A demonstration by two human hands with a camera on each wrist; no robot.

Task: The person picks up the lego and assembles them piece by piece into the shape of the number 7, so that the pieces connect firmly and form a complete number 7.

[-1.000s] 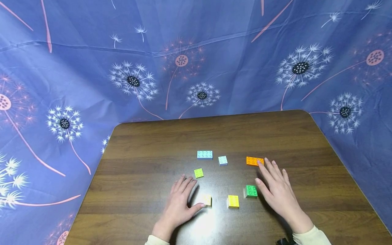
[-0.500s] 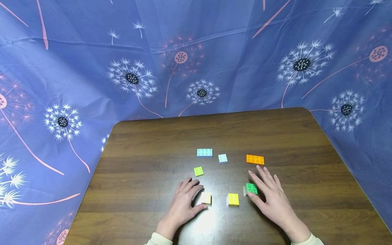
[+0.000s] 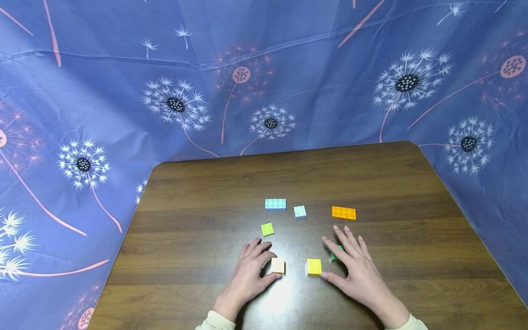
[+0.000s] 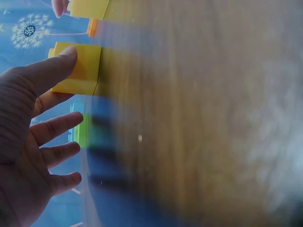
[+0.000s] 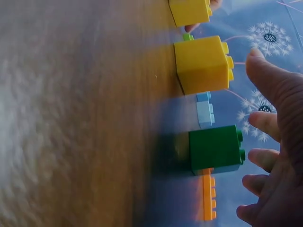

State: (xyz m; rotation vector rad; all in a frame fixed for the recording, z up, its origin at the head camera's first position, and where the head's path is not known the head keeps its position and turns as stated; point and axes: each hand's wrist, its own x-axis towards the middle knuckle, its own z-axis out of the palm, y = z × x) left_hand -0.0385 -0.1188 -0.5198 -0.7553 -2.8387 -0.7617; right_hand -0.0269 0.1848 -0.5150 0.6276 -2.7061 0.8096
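My left hand [image 3: 246, 278] has its thumb and index finger on either side of a pale yellow building block [image 3: 278, 266], pinching it at the tabletop. In the left wrist view the thumb lies across this block [image 4: 85, 71], while the other fingers are spread apart. My right hand [image 3: 360, 277] hovers with spread fingers over a green block [image 3: 335, 255], partly hiding it. Its thumb tip is close to the right side of a bright yellow block [image 3: 314, 267]. The right wrist view shows a gap between the fingers and the green block [image 5: 214, 149].
Farther back on the brown wooden table [image 3: 206, 188] lie a blue brick [image 3: 275, 204], a light blue brick [image 3: 299, 211] and an orange brick [image 3: 343, 212]. A lime green brick [image 3: 267, 229] sits beyond the left hand. Behind the table hangs a blue dandelion-print cloth [image 3: 321, 91].
The right hand has moved left and nearer, from the orange brick to above the green block beside the bright yellow one. The left thumb and index finger have closed in on the pale yellow block.
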